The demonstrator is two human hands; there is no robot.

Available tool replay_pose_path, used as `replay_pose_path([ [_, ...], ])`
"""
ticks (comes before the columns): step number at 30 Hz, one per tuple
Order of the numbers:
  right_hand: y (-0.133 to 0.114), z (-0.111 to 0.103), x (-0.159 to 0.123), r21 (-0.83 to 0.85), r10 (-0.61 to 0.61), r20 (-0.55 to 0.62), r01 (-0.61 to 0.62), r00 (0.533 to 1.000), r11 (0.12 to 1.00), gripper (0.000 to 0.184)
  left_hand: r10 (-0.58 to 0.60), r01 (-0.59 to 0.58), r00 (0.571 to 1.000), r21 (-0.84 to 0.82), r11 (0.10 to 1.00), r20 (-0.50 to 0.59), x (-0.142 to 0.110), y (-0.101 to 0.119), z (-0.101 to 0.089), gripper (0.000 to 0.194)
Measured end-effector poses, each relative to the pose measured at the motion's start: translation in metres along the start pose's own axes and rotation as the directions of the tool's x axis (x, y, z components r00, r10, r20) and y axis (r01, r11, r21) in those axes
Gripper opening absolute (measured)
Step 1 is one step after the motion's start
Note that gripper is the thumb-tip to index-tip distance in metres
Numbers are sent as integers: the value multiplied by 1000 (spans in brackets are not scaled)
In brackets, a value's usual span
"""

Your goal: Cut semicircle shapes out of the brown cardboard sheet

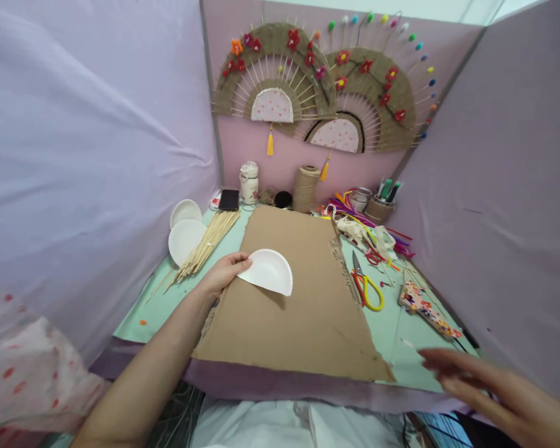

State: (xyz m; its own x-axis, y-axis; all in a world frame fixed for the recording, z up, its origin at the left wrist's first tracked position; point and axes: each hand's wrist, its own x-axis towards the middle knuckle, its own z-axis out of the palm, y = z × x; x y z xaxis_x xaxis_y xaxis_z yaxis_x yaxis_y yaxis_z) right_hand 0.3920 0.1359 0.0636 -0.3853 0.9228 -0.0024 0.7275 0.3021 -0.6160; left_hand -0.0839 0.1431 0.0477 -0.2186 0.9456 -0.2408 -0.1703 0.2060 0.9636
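My left hand (228,271) pinches the left corner of a half-round piece of white paper plate (268,271). The piece is tilted above a large sheet of brown cardboard (280,336) and throws a small shadow on it. Over the table's front right corner is my right hand (471,376), a little blurred, with fingers stretched out and nothing visible in them. A small white sliver (407,343) lies just left of its fingertips. Scissors (366,286) with yellow and orange handles rest beside the cardboard's right edge, and a colourfully patterned glue gun (427,308) lies farther right.
White paper plates (183,244) and a bundle of thin wooden sticks (210,246) lie at the left. Along the back stand a jar (249,183), a twine spool (307,188) and a pen holder (379,208). Pipe cleaners (354,214) are heaped back right. Decorated fans (275,68) hang behind.
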Motion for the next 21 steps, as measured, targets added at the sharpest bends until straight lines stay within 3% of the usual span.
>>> replay_pose_path([
  [2, -34, 11, 29, 4, -33, 107, 33, 994, 999, 44, 4, -3, 1000, 22, 1000, -8, 1, -4, 1, 39],
  [5, -68, 41, 57, -61, -202, 75, 206, 977, 977, 51, 6, -4, 999, 47, 999, -45, 4, -7, 3, 43],
  [7, -79, 65, 65, -125, -319, 128, 334, 939, 934, 62, -5, 8, 998, 44, 999, -63, 6, -7, 4, 45],
  [11, -82, 98, 70, -178, -390, 274, 445, 879, 878, 68, -4, 6, 998, 32, 999, -58, 12, -7, 6, 46],
  [15, -77, 112, 77, -217, -402, 272, 462, 874, 860, 67, 83, -76, 991, 64, 995, -104, 19, -7, 0, 42],
  [19, -69, 114, 80, -239, -411, 242, 465, 879, 853, 66, 307, -296, 896, 83, 952, -322, 13, -2, -15, 31],
  [21, -70, 109, 79, -180, -417, 237, 461, 878, 869, 69, 289, -318, 890, -25, 948, -352, 3, 1, -17, 26],
])
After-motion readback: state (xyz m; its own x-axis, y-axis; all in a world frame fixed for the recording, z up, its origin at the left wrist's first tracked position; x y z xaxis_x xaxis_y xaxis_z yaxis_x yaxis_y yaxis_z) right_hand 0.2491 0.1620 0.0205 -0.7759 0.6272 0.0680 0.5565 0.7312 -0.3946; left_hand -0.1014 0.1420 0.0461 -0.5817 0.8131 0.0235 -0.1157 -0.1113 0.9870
